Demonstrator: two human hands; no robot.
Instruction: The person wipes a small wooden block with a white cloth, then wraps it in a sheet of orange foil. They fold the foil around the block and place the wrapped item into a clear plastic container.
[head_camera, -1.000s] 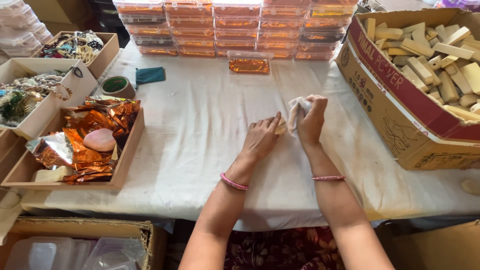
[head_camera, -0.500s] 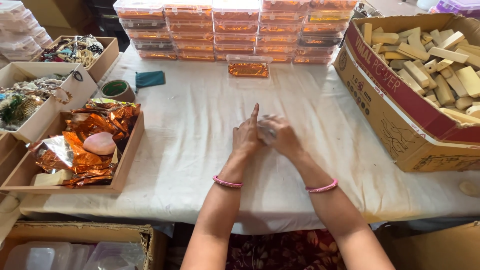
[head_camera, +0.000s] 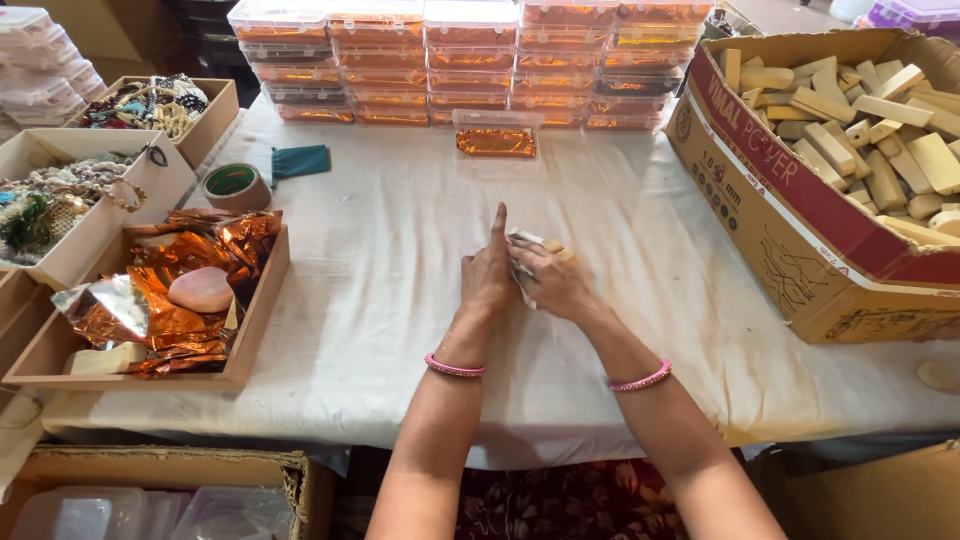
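A small pale block (head_camera: 553, 246) with a bit of clear wrap (head_camera: 522, 262) sits between the two hands, low on the desk (head_camera: 400, 300). The right hand (head_camera: 553, 283) is closed over the block and wrap, and only the block's tip peeks out past the fingers. The left hand (head_camera: 488, 277) presses against the wrap from the other side, with one finger pointing straight up. The two hands touch each other. Each wrist has a pink bangle (head_camera: 455, 367).

Just past the hands lies one flat clear box (head_camera: 497, 139) with orange foil inside. Behind it stand rows of stacked boxes (head_camera: 470, 60) of the same kind.

Well to the right of the right hand is a big carton (head_camera: 790, 230) full of pale wood blocks (head_camera: 860, 110).

To the left of the left hand is a tray (head_camera: 255, 320) with crumpled orange foil (head_camera: 190, 270) and a pink oval soap (head_camera: 200, 289). Farther off on that side are a tape roll (head_camera: 236, 186), a small teal cloth (head_camera: 300, 161), and two open boxes of beads (head_camera: 75, 195).

Near the person, under the desk edge, is a carton with clear lids (head_camera: 150, 510).
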